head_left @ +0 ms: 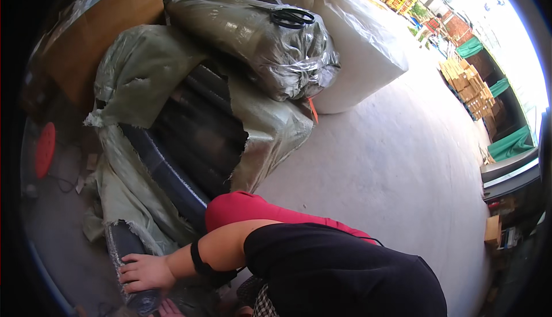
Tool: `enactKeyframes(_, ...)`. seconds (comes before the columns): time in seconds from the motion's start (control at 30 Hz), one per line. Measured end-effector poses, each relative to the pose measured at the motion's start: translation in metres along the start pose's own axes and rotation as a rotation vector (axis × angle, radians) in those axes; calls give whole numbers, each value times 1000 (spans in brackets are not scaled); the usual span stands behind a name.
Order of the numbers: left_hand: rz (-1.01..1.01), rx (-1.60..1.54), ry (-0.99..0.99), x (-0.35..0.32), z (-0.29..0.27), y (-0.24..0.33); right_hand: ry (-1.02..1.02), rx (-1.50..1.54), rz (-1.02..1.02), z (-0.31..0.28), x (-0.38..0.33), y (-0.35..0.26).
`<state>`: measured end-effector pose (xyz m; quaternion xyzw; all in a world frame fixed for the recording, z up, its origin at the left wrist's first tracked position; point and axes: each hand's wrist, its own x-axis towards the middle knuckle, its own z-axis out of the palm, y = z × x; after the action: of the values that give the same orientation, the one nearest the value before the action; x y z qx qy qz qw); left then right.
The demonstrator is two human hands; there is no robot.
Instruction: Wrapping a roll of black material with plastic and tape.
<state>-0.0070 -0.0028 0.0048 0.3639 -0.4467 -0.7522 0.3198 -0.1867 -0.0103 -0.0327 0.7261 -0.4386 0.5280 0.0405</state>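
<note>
My right hand (146,273) lies with its fingers spread on a dark, frayed-edged roll or bundle (123,241) at the lower left. A black band circles that forearm. Just below, the fingers of my left hand (169,308) show stretched out at the lower edge; the rest is cut off. Shiny dark plastic (145,301) sits beside both hands. Olive woven sacking (141,202) wraps the bundle loosely. Farther up, the sacking is torn wide, baring dark ribbed or folded material (198,124). I cannot make out what that material is.
Black-handled scissors (292,18) rest on a plastic-wrapped olive bundle (259,44). Behind it stands a big white wrapped block (362,52). A cardboard sheet (106,38) and a red disc (45,150) are at left. Stacked cartons (467,84) stand across the concrete floor (374,162).
</note>
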Motion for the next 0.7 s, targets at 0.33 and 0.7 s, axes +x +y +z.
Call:
enactKeyframes(0.33,115,-183,-73,-5,38,17,-22,116,-164,-17,11,-35)
enactKeyframes(0.7,348,-37,-128,-45,51,44,239,367,-217,-74,40,-112)
